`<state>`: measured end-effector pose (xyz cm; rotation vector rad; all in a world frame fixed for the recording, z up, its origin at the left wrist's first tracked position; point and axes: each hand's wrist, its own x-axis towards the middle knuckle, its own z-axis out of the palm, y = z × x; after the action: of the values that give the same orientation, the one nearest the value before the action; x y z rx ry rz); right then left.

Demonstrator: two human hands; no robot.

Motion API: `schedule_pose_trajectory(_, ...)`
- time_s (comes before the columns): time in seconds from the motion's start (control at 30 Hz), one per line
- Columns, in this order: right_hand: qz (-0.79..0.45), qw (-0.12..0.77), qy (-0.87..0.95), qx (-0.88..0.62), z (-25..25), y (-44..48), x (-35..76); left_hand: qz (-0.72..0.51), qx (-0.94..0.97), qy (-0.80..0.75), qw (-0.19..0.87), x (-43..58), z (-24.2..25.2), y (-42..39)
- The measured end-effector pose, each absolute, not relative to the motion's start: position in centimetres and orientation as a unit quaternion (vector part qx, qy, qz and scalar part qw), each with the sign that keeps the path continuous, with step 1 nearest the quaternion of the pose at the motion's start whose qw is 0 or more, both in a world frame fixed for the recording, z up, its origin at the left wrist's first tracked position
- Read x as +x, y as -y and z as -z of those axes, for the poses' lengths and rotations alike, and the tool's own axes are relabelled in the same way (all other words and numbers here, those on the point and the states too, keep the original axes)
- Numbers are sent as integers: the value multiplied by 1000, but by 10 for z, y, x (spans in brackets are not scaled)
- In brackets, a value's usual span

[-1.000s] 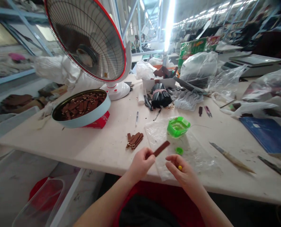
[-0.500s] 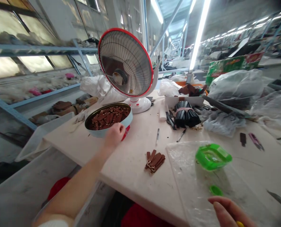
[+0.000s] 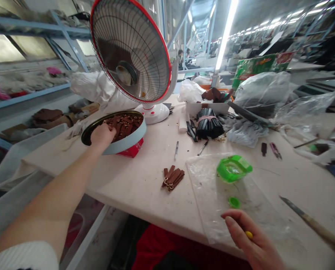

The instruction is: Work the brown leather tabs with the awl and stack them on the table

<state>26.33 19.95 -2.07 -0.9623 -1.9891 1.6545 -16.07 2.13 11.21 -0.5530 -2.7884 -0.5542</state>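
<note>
My left hand [image 3: 102,135] reaches over the near left rim of a round tin [image 3: 128,139]. Its fingers are curled down among brown leather tabs with small metal rings [image 3: 126,125]; what they pinch is hidden. At the lower right, my right hand [image 3: 249,236] is closed around something with a yellow end [image 3: 249,235], most of it covered by the palm. Just beyond its fingertips lies a small green cap [image 3: 234,202], with a green plastic box [image 3: 234,168] farther off. A small pile of ringed brown tabs [image 3: 173,177] rests on the table between both hands.
The tin stands on a red object [image 3: 132,149]. Behind it rises a fan-shaped heater [image 3: 133,52]. A knife [image 3: 311,221] lies at right, and pens [image 3: 176,150] lie mid-table. A bundle of black strips [image 3: 209,123] and plastic bags [image 3: 263,90] crowd the back.
My left hand has moved from in front of the tin to inside it, over the tabs. The view has shifted, and my right hand shows more fully, still around the yellow-ended thing.
</note>
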Motion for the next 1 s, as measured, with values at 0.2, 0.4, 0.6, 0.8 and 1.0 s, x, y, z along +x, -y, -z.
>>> schedule_pose_trajectory(0.2, -616, 223, 697, -290, 8, -184, 262, 403, -362, 822, -174, 13, -80, -63)
schedule_pose_trajectory(0.4, -653, 284, 634, -301, -4, -181, 273, 521, -317, 614, -502, 156, -32, -93)
schedule_pose_trajectory(0.6, -716, 260, 558, -328, 4, -182, 285, 528, -345, 650, -425, 175, -20, -99)
schedule_pose_trajectory(0.8, -770, 273, 479, -323, 14, -176, 280, 545, -329, 676, -371, 188, -9, -102)
schedule_pose_trajectory(1.0, -783, 279, 467, -303, 26, -181, 284, 579, -300, 624, -430, 190, -3, -107)
